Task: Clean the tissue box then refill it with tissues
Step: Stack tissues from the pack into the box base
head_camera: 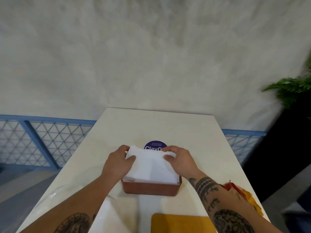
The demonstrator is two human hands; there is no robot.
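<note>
A low brown tissue box [150, 189] stands open-topped in the middle of the white table [193, 132]. A thick stack of white tissues [151, 167] sits in it and rises above its rim. My left hand [117, 163] grips the stack's far left corner, thumb on top and fingers curled over the far edge. My right hand [179, 161] grips the far right corner the same way.
A round purple sticker [155, 145] lies on the table just behind the box. A clear plastic wrapper [111, 214] lies near left, a yellow board [181, 223] at the near edge, and a red and yellow cloth [242, 194] at right. A plant [289, 89] stands far right.
</note>
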